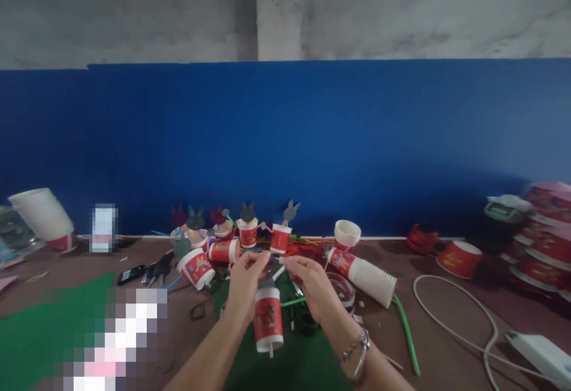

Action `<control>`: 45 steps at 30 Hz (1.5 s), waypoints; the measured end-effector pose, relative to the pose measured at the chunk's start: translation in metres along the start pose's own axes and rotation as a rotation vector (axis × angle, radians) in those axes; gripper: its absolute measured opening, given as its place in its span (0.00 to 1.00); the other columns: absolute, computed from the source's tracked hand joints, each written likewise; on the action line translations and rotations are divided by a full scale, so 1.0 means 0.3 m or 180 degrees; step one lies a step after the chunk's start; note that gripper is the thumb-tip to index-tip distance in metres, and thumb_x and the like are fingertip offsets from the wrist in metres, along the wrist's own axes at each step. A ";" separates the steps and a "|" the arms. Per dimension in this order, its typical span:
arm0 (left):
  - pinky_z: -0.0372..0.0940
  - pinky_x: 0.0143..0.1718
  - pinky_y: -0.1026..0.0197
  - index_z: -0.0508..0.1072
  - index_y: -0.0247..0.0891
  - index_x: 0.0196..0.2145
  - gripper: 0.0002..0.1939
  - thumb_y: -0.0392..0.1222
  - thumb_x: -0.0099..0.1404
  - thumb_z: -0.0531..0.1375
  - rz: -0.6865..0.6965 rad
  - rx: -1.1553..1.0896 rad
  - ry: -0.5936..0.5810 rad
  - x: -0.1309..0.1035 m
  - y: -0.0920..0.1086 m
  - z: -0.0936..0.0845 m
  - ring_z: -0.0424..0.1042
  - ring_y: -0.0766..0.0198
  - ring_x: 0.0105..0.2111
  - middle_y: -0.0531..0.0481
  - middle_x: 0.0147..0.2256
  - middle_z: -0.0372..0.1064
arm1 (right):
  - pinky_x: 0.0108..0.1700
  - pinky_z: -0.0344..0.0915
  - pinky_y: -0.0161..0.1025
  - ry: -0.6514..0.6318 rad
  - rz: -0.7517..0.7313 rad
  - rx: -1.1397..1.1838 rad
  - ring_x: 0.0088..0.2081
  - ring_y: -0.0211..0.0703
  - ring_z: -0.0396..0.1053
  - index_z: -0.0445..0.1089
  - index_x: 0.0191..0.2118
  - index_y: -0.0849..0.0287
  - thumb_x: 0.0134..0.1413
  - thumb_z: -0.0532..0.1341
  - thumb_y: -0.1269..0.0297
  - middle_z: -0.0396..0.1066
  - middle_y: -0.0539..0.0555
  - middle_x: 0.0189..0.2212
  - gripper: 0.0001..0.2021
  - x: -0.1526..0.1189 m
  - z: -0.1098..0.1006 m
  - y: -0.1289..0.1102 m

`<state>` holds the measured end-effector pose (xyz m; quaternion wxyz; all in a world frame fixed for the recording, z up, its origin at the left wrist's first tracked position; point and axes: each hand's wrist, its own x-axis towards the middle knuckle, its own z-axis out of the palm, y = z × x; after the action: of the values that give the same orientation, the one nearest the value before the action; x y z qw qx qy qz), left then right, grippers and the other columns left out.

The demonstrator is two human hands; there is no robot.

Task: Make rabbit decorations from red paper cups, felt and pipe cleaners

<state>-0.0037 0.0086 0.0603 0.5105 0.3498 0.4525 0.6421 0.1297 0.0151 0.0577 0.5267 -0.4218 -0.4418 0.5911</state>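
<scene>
My left hand (245, 281) and my right hand (312, 284) come together at the middle of the table, thumbs pinched against index fingers. Whatever lies between the fingertips is too small to make out, with a dark bit at the left tips and a pale bit at the right. Just below them, a red and white paper cup (267, 316) lies tilted on dark green paper (289, 367). A short white stub pokes from its lower end, and a green pipe cleaner (293, 302) sticks out at its right side.
Several decorated cups with paper animal heads (247, 212) stand behind. To the right lie a stack of paper cups (368, 278), a green stick (407, 334), a white cable (464, 343) and a power strip (539, 358). Scissors (160, 267) and green sheets (66, 325) are at left.
</scene>
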 end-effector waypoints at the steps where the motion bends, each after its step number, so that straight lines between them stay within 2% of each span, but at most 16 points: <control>1: 0.66 0.26 0.65 0.69 0.35 0.22 0.14 0.46 0.48 0.67 0.0005 0.0004 0.0012 -0.004 -0.004 0.003 0.72 0.64 0.27 0.53 0.22 0.70 | 0.29 0.55 0.33 0.0000 0.0020 0.0070 0.23 0.35 0.59 0.71 0.25 0.61 0.40 0.67 0.59 0.67 0.48 0.20 0.11 -0.002 0.004 0.005; 9: 0.67 0.27 0.63 0.69 0.35 0.22 0.15 0.49 0.48 0.67 0.0094 0.0087 -0.0030 -0.011 -0.018 0.006 0.73 0.62 0.28 0.52 0.23 0.71 | 0.32 0.57 0.33 0.0026 0.0057 0.0184 0.25 0.36 0.62 0.71 0.23 0.62 0.36 0.68 0.58 0.69 0.49 0.21 0.12 -0.013 0.026 0.001; 18: 0.66 0.29 0.64 0.68 0.36 0.23 0.15 0.49 0.50 0.65 0.0099 0.0106 -0.0045 -0.019 -0.030 0.007 0.72 0.63 0.28 0.53 0.24 0.70 | 0.34 0.57 0.35 0.0160 -0.0033 -0.0016 0.27 0.38 0.63 0.72 0.24 0.63 0.38 0.67 0.55 0.69 0.50 0.22 0.14 -0.017 0.034 0.009; 26: 0.60 0.24 0.68 0.67 0.35 0.21 0.15 0.49 0.51 0.65 0.0158 0.0230 0.0000 -0.030 -0.024 0.014 0.64 0.70 0.22 0.56 0.21 0.65 | 0.31 0.57 0.34 0.0352 -0.0249 -0.0523 0.26 0.37 0.62 0.70 0.24 0.62 0.39 0.66 0.56 0.68 0.50 0.21 0.13 -0.023 0.038 -0.001; 32: 0.53 0.20 0.70 0.66 0.35 0.20 0.15 0.48 0.49 0.66 0.0171 0.0339 0.0036 -0.029 -0.008 0.017 0.57 0.73 0.18 0.59 0.16 0.59 | 0.34 0.61 0.35 0.0428 -0.0618 -0.1106 0.31 0.41 0.65 0.72 0.35 0.62 0.39 0.65 0.61 0.71 0.53 0.29 0.15 -0.010 0.024 0.002; 37: 0.53 0.21 0.70 0.67 0.35 0.20 0.15 0.47 0.50 0.66 0.0184 0.0445 -0.0104 -0.026 -0.001 0.014 0.56 0.73 0.19 0.59 0.17 0.59 | 0.29 0.56 0.34 0.0140 -0.0730 -0.1495 0.24 0.37 0.60 0.70 0.24 0.62 0.42 0.63 0.61 0.66 0.48 0.20 0.08 -0.001 0.009 -0.012; 41: 0.53 0.22 0.70 0.67 0.35 0.22 0.14 0.48 0.51 0.65 0.0133 0.0399 -0.0336 -0.023 -0.008 0.014 0.56 0.72 0.20 0.59 0.17 0.59 | 0.29 0.54 0.33 -0.0164 -0.0888 -0.1466 0.25 0.34 0.57 0.67 0.23 0.62 0.45 0.61 0.63 0.63 0.46 0.20 0.08 0.001 -0.004 -0.019; 45: 0.52 0.22 0.69 0.68 0.35 0.24 0.14 0.49 0.52 0.64 -0.0068 0.0374 -0.0739 -0.021 -0.025 0.015 0.56 0.72 0.19 0.58 0.19 0.59 | 0.27 0.52 0.32 -0.0147 -0.0753 -0.1100 0.24 0.33 0.54 0.66 0.24 0.62 0.47 0.60 0.61 0.60 0.46 0.20 0.09 0.009 -0.011 -0.006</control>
<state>0.0044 0.0041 0.0548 0.5449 0.4462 0.4309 0.5642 0.1329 0.0180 0.0584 0.5019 -0.4374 -0.5951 0.4501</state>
